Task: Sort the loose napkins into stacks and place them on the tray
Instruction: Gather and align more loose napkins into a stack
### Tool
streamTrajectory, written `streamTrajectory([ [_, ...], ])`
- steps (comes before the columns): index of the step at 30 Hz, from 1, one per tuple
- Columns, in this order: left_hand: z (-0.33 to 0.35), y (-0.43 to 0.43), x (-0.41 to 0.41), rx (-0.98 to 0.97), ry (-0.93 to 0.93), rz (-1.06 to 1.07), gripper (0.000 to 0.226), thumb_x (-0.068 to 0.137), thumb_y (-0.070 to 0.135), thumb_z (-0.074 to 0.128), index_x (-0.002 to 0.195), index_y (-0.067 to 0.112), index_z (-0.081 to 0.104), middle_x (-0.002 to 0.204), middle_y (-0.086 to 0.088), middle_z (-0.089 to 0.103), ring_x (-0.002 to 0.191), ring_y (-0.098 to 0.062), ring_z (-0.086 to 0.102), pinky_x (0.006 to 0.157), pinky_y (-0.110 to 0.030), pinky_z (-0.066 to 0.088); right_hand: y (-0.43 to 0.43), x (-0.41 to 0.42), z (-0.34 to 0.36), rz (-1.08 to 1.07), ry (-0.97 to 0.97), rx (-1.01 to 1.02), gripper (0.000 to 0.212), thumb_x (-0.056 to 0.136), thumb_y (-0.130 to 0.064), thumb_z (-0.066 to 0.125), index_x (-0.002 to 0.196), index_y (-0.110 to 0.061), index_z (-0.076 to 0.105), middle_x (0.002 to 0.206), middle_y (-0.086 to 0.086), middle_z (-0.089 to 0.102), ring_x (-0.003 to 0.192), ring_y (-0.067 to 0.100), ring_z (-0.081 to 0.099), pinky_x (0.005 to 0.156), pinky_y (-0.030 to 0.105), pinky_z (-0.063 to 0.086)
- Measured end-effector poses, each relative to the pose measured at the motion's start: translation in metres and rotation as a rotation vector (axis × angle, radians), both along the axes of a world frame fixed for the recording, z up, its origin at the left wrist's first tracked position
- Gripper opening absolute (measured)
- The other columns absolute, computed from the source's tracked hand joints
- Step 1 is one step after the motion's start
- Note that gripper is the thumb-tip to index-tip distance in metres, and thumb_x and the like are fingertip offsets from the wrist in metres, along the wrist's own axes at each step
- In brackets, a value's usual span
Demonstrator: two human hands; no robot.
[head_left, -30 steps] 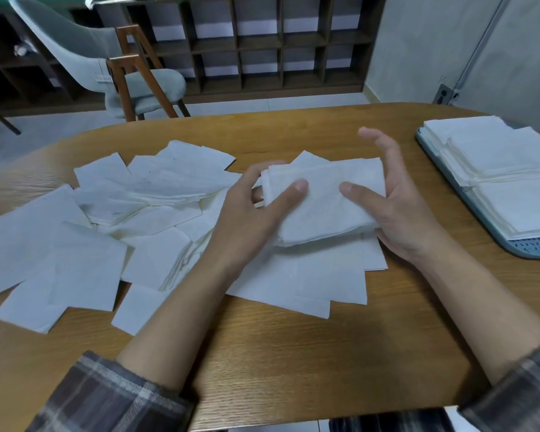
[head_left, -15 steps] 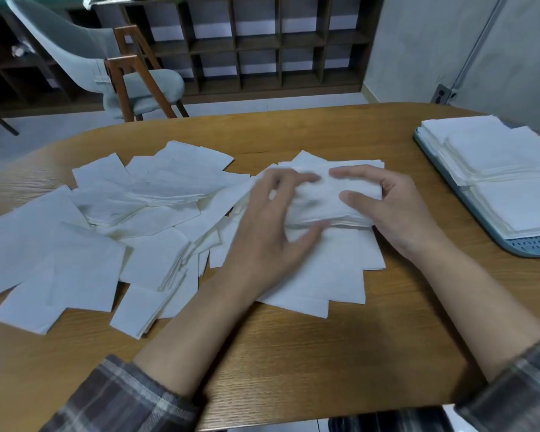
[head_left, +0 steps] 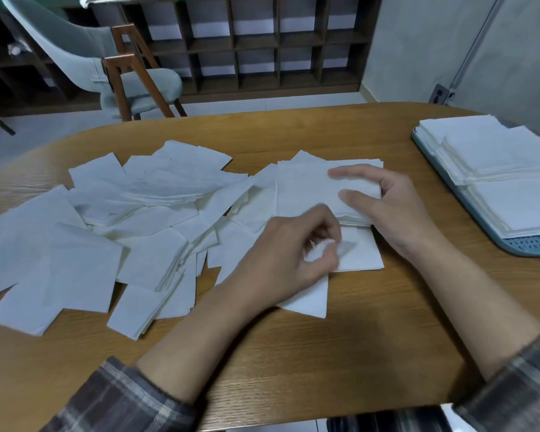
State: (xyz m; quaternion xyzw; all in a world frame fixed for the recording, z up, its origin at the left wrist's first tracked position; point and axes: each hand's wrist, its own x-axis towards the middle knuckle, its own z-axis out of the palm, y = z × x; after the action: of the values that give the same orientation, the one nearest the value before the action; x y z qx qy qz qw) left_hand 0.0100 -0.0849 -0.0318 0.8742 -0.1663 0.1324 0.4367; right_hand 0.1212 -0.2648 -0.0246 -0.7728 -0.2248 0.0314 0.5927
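Observation:
A small stack of white napkins lies on the wooden table, and my right hand grips its right edge between thumb and fingers. Just below that stack, my left hand pinches the corner of a loose napkin. Several more loose napkins lie scattered across the table's left half. At the right edge sits a blue-grey tray carrying neat napkin stacks.
A pale green chair with wooden legs stands beyond the table's far left side. Dark cubby shelving lines the back wall. Bare wood lies between the napkins and the tray.
The stack has come down from my raised hands onto the table. My left hand has left it and moved down to pinch a loose napkin below; my right hand stays on the stack.

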Motion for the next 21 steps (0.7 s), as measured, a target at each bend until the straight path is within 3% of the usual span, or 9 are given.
streamTrajectory([
  [5, 0.005, 0.010, 0.004, 0.096, -0.041, 0.020, 0.032, 0.083, -0.010, 0.059, 0.100, 0.016, 0.067, 0.096, 0.012, 0.066, 0.079, -0.006, 0.056, 0.072, -0.014, 0.038, -0.001, 0.000, 0.002, -0.025, 0.000, 0.024, 0.034, 0.097, -0.001, 0.066, 0.118, -0.025, 0.078, 0.120, -0.021, 0.075, 0.123, -0.002, 0.063, 0.110, 0.026, 0.045],
  [9, -0.002, 0.015, 0.007, 0.133, 0.033, 0.016, 0.038, 0.077, -0.001, 0.052, 0.089, 0.023, 0.080, 0.098, 0.010, 0.072, 0.090, -0.006, 0.060, 0.079, -0.017, 0.039, -0.001, 0.000, 0.002, -0.051, -0.018, 0.018, 0.034, 0.097, -0.001, 0.066, 0.117, -0.025, 0.078, 0.119, -0.026, 0.074, 0.121, -0.011, 0.060, 0.101, 0.007, 0.042],
  [12, 0.004, 0.012, 0.001, 0.024, 0.101, 0.030, 0.036, 0.078, 0.006, 0.056, 0.092, 0.026, 0.082, 0.094, 0.013, 0.074, 0.093, -0.009, 0.064, 0.079, -0.015, 0.040, -0.002, 0.001, 0.002, -0.054, -0.017, 0.017, 0.034, 0.097, -0.001, 0.065, 0.118, -0.024, 0.078, 0.118, -0.029, 0.073, 0.120, -0.014, 0.058, 0.098, 0.002, 0.040],
  [15, 0.020, 0.014, -0.006, -0.215, 0.121, -0.036, 0.027, 0.082, 0.001, 0.060, 0.086, 0.016, 0.082, 0.088, 0.009, 0.076, 0.081, -0.011, 0.064, 0.075, -0.018, 0.041, -0.003, 0.001, 0.001, -0.050, 0.007, 0.019, 0.034, 0.099, -0.003, 0.063, 0.117, -0.027, 0.078, 0.115, -0.028, 0.074, 0.116, -0.013, 0.060, 0.098, 0.012, 0.043],
  [18, 0.025, 0.022, -0.004, -0.360, 0.059, 0.014, 0.025, 0.084, -0.005, 0.061, 0.086, 0.011, 0.080, 0.089, 0.004, 0.076, 0.083, -0.031, 0.062, 0.076, -0.037, 0.046, -0.001, 0.001, 0.002, 0.031, 0.137, 0.143, 0.025, 0.102, -0.019, 0.059, 0.116, -0.021, 0.079, 0.118, -0.011, 0.077, 0.114, 0.007, 0.069, 0.098, 0.042, 0.052],
  [19, 0.025, 0.024, -0.002, -0.381, 0.043, 0.052, 0.024, 0.086, -0.006, 0.063, 0.090, 0.011, 0.080, 0.093, 0.003, 0.077, 0.089, -0.034, 0.064, 0.081, -0.041, 0.049, 0.000, -0.001, 0.003, 0.093, 0.219, 0.212, 0.031, 0.102, -0.030, 0.055, 0.117, -0.015, 0.078, 0.123, 0.000, 0.076, 0.119, 0.020, 0.069, 0.102, 0.047, 0.052],
  [21, 0.022, 0.027, 0.003, -0.361, 0.032, 0.132, 0.024, 0.090, -0.005, 0.068, 0.096, 0.015, 0.080, 0.102, 0.003, 0.077, 0.099, -0.026, 0.068, 0.090, -0.046, 0.052, 0.002, -0.006, 0.003, 0.248, 0.402, 0.328, 0.054, 0.099, -0.051, 0.052, 0.122, -0.008, 0.074, 0.127, 0.015, 0.074, 0.121, 0.033, 0.070, 0.101, 0.045, 0.055],
])
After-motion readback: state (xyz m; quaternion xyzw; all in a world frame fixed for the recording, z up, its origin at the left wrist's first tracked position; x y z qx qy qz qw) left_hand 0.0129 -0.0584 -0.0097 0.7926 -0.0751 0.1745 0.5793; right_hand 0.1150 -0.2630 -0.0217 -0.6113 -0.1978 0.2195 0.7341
